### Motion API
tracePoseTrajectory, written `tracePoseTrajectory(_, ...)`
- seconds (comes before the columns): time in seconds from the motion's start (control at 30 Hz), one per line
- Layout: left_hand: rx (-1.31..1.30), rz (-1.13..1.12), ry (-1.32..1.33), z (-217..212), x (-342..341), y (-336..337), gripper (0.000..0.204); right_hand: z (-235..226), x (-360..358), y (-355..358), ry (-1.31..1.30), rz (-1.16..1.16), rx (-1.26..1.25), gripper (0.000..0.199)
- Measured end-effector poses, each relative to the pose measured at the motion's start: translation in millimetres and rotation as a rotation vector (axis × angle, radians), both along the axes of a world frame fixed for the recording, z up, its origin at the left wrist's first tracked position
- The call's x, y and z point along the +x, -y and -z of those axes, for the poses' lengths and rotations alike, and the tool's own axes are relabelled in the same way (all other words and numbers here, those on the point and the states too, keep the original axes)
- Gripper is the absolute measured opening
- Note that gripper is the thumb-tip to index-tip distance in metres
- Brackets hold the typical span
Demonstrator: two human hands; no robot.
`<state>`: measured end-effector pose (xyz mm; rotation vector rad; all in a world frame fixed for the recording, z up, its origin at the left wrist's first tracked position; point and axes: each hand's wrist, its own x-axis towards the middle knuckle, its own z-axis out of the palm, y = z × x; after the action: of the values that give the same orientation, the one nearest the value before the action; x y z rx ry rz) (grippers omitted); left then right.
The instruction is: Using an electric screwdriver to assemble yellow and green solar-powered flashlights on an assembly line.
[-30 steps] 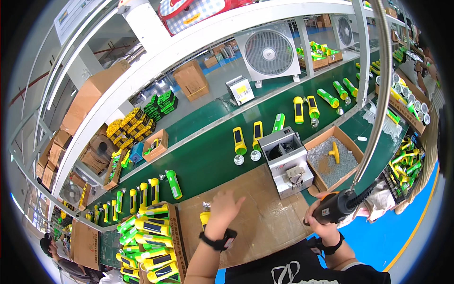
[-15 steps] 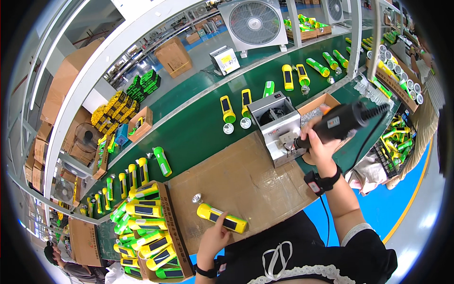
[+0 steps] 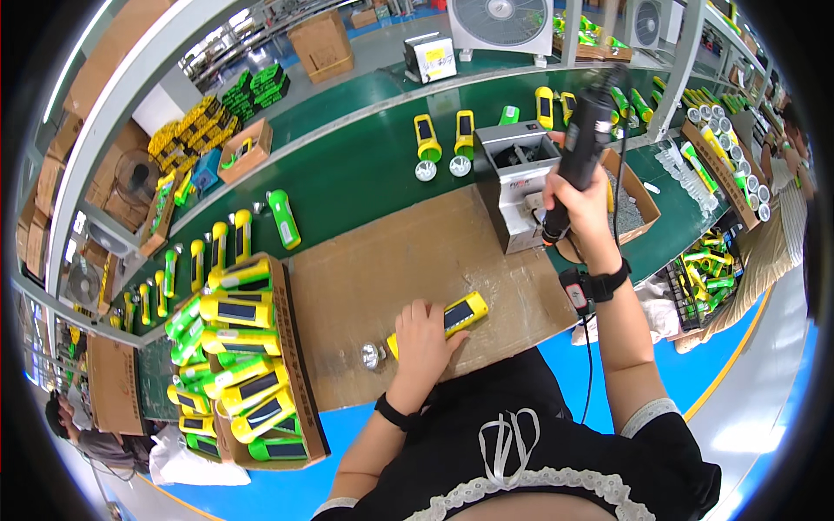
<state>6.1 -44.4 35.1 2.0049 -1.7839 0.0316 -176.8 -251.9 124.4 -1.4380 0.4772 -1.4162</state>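
Observation:
My left hand (image 3: 422,340) is closed over the front half of a yellow flashlight (image 3: 466,313) with a dark panel, which lies on the cardboard sheet (image 3: 382,252). Beside its front end, the silver reflector (image 3: 372,355) rests apart from the body. In my right hand (image 3: 582,201) is a black electric screwdriver (image 3: 587,130), gripped near its lower end and held nearly upright. Its tip is close to the front of a grey screw feeder (image 3: 512,191). Fingers of the left hand hide part of the flashlight.
A carton (image 3: 300,373) heaped with yellow and green flashlights stands at the left. More flashlights line the green belt (image 3: 347,169) behind. Right of the feeder sits an open box of small metal parts (image 3: 638,208). A cable hangs beside the screwdriver. Another person (image 3: 65,417) is at far left.
The flashlight has turned so its rear end points up and right. My left hand has gone from touching it with a finger to closing over it. The screwdriver has swung more upright.

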Motion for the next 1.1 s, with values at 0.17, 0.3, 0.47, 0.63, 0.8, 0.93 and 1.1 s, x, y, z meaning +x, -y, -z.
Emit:
tracePoseTrajectory(0.17, -0.040, 0.003, -0.038, 11, 9, -21, 0.047, 35, -2, -66, 0.316, -0.171, -0.022, 0.060)
tracePoseTrajectory(0.3, -0.093, -0.009, -0.047, 16, 10, -23, 0.046, 50, 11, -120, 0.218, -0.227, -0.118, 0.060)
tracePoseTrajectory(0.47, -0.074, 0.020, -0.038, 14, 15, -24, 0.047, 56, 27, -135, 0.156, -0.204, -0.148, 0.059)
tracePoseTrajectory(0.63, -0.027, 0.023, -0.042, 12, 16, -23, 0.052, 59, 36, -132, 0.172, -0.139, -0.090, 0.060)
tracePoseTrajectory(0.8, 0.007, 0.022, -0.052, 10, 17, -21, 0.055, 75, 40, -120, 0.131, -0.275, -0.123, 0.052)
tracePoseTrajectory(0.93, 0.008, 0.050, -0.048, 9, 19, -18, 0.057, 75, 46, -121, 0.063, -0.228, -0.041, 0.054)
tracePoseTrajectory(1.1, 0.055, 0.069, -0.072, 4, 21, -20, 0.059, 83, 48, -119, 0.001, -0.223, -0.073, 0.051)
